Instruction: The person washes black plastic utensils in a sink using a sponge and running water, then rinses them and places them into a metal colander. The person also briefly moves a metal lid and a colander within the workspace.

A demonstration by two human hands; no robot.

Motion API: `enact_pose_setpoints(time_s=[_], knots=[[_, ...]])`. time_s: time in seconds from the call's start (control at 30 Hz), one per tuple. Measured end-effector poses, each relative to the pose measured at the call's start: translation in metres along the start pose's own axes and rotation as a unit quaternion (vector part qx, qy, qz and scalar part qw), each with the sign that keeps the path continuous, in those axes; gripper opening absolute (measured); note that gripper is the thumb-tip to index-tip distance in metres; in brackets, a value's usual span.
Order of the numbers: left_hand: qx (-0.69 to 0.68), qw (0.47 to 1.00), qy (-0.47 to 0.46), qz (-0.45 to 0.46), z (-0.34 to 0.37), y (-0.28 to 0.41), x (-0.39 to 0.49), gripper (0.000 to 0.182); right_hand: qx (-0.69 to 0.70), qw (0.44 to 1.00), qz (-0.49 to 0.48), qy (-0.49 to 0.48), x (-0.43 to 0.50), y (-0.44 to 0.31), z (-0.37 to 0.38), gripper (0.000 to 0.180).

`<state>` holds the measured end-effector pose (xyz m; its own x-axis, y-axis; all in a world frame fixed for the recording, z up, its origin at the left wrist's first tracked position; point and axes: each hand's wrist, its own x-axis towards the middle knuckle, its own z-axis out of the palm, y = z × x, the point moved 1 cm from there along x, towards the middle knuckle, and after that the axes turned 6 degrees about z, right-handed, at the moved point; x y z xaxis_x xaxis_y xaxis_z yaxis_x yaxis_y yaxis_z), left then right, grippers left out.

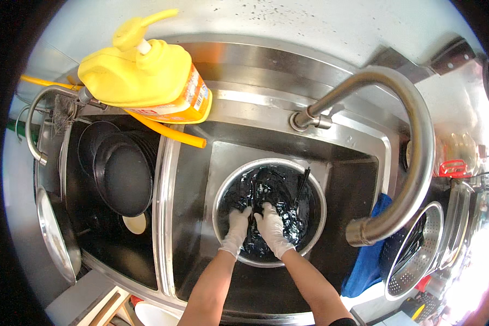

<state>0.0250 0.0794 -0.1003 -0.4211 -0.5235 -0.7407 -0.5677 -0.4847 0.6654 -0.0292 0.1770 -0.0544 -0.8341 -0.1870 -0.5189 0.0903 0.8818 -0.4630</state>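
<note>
A round metal basin (322, 195) stands in the right-hand compartment of a stainless steel sink (228, 150), with rippling water and thin black sticks in it. My left hand (238, 228), in a pale thin glove, reaches into the basin, its fingertips beside an upright black stick (251, 216). Close to its right, my right hand (271, 228), gloved alike, has its fingers partly in the water and its thumb towards the left hand. Whether either hand grips a stick is hidden by water and glare. More black sticks (303, 183) lean against the basin's far right side.
A curved metal faucet (421, 122) arches over the right side. Black pans (126, 179) are stacked in the left compartment. A yellow pump jug (134, 77) and a yellow hose (171, 132) are behind the divider. A blue cloth (364, 265) and a metal colander (438, 228) are at right.
</note>
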Motion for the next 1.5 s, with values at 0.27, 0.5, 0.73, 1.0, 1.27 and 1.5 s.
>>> enact_pose_setpoints(time_s=[0.27,0.5,0.73,1.0,1.27,1.5], knots=[[0.219,0.964,0.085,0.128,0.006,-0.015,0.001,0.038,-0.201,0.965,-0.111,0.13,0.002,0.006,0.025,0.008],[0.378,0.87,0.092,0.301,-0.012,-0.026,0.004,0.053,-0.328,0.93,-0.162,0.019,-0.009,-0.015,0.024,0.013],[-0.089,0.995,-0.031,0.033,-0.022,0.002,0.018,0.035,0.019,0.999,-0.028,0.003,0.039,-0.037,0.021,0.05],[-0.122,0.99,-0.068,0.013,-0.013,-0.003,0.045,0.039,0.227,0.958,0.086,-0.153,0.063,-0.011,0.008,0.038],[-0.039,0.996,-0.02,0.072,-0.011,0.013,0.028,0.044,-0.187,0.978,-0.081,0.046,0.01,-0.015,0.008,0.042],[-0.091,0.983,-0.149,0.05,-0.02,0.01,0.03,0.054,-0.255,0.929,-0.268,0.007,-0.001,-0.027,0.024,0.034]])
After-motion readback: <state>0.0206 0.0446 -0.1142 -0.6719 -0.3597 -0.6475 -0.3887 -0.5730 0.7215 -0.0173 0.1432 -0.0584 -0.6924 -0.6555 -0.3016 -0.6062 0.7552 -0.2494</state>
